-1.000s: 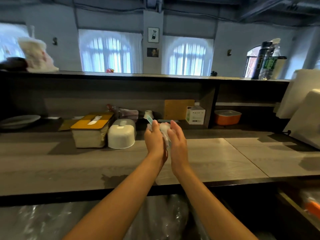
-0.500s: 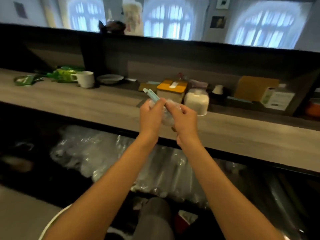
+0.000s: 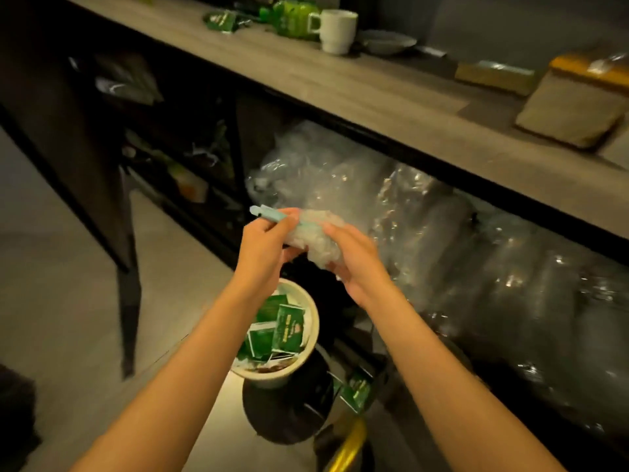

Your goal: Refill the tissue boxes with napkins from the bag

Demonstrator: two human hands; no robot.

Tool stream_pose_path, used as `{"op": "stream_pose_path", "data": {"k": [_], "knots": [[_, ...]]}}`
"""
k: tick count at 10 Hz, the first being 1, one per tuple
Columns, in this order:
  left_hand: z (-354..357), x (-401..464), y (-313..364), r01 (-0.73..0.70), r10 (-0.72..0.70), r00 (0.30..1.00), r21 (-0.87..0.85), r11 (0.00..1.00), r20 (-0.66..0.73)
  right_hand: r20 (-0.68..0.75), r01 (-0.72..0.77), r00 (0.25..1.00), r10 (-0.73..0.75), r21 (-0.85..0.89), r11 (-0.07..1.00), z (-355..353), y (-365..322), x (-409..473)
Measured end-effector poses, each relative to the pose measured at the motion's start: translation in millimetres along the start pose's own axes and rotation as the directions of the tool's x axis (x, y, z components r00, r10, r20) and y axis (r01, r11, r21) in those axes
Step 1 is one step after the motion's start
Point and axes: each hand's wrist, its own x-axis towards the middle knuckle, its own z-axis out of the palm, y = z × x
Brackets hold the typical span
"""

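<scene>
Both hands hold a crumpled clear plastic bag [image 3: 315, 238] in front of me, above a bin. My left hand [image 3: 267, 248] pinches its end, where a pale teal clip [image 3: 269, 213] sticks out to the left. My right hand [image 3: 354, 257] cups the bag from the right. A tissue box with a yellow lid [image 3: 578, 97] stands on the counter at the far right, partly cut off by the frame edge.
A cream waste bin [image 3: 308, 338] with several green packets in it stands on the floor below my hands. Large clear plastic bags [image 3: 442, 233] fill the shelf under the grey counter [image 3: 357, 86]. A white mug [image 3: 337, 30], a plate and green packets stand on the counter.
My view has swung down and left from the counter to the floor and the bin. Both hands have kept hold of the crumpled bag and have moved off the counter to above the bin.
</scene>
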Motion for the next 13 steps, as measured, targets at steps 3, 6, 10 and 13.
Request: {"op": "stream_pose_path", "data": {"k": [3,6,10,13], "knots": [[-99.0,7.6,-119.7,0.257,-0.223,0.910,0.053,0.965,-0.348,-0.070,-0.359,0.933,0.353,-0.242,0.901,11.6,156.2,64.3],[-126.6,10.3,-194.3,0.158,0.026,0.952,0.560,0.813,-0.306,-0.077,-0.429,0.887,0.456,-0.505,0.749,5.9,232.4,110.1],[-127.3,51.7,-253.8,0.594,-0.533,0.792,0.171,0.787,-0.297,-0.020,-0.376,0.900,0.436,-0.542,0.752,15.4,275.3,122.2],[-125.0,55.8,-249.0,0.354,-0.197,0.927,0.577,0.736,-0.317,-0.098,-0.363,0.892,0.442,-0.738,0.569,5.0,269.9,129.0]]}}
